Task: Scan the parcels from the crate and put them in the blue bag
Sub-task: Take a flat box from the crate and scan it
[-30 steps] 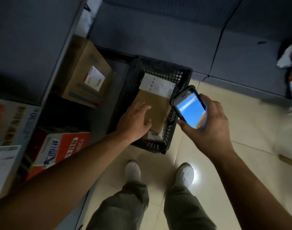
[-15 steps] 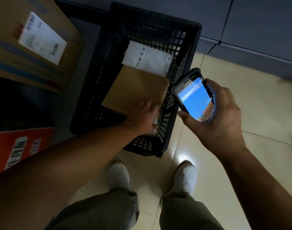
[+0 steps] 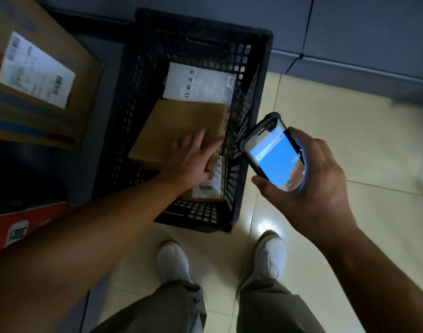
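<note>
Left grip (image 3: 193,159) lies spread atop brown parcel (image 3: 172,131) in the crate (image 3: 265,56); right grip (image 3: 311,179) clasps scanner (image 3: 273,155).

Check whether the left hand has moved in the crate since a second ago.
Yes. The left hand slid across the brown parcel toward the right wall of the crate.

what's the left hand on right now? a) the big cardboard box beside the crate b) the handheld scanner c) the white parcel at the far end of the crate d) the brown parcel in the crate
d: the left hand lies on the brown parcel inside the black crate, while the right hand holds the scanner.
</note>
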Demonstrator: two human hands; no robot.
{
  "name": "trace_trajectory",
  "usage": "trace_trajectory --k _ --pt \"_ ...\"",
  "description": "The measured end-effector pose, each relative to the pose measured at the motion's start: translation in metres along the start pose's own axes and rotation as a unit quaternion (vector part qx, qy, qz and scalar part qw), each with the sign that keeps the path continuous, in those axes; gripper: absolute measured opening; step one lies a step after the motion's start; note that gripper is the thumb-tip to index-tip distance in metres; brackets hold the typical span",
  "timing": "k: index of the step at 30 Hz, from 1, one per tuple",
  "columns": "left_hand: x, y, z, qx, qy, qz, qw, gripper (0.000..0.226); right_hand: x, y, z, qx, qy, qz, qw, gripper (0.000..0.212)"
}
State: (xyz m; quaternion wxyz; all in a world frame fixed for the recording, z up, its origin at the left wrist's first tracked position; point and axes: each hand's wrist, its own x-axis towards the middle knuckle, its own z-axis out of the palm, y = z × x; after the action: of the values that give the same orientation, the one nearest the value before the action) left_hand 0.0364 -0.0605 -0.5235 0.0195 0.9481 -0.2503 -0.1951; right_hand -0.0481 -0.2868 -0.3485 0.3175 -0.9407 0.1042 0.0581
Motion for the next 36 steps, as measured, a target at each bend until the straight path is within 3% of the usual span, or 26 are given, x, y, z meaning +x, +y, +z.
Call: trace_trajectory --k 5,8,14,22,27,31,36 --pt "-0.001 -0.025 -0.035 0.018 0.059 0.035 0.997 0.084 -0.001 -0.014 -0.012 -0.003 -0.006 -0.004 1.000 0.093" --pt "-0.001 -0.038 -0.043 0.024 0.003 0.006 1.000 0.075 -0.001 -0.020 -0.016 0.008 -0.005 -0.008 1.000 0.092" --pt "-0.020 -0.012 0.008 0.054 -0.048 0.072 0.995 0.082 0.006 -0.010 -0.003 0.025 0.000 -0.007 1.000 0.091" --pt "-0.008 0.003 0.056 0.106 -0.056 0.033 0.992 0.103 0.015 0.012 0.025 0.017 -0.012 -0.018 1.000 0.091" --pt "-0.004 -0.011 0.070 0.134 -0.028 0.109 0.985 0.093 0.022 0.015 0.029 0.024 -0.017 -0.016 0.999 0.091" --pt "0.002 -0.025 0.079 0.145 0.018 0.165 0.975 0.067 0.026 0.018 0.034 0.021 -0.024 -0.014 0.999 0.092" --pt "0.008 -0.036 0.081 0.134 0.023 0.184 0.973 0.085 0.024 0.019 0.036 0.023 -0.037 -0.015 0.999 0.092"
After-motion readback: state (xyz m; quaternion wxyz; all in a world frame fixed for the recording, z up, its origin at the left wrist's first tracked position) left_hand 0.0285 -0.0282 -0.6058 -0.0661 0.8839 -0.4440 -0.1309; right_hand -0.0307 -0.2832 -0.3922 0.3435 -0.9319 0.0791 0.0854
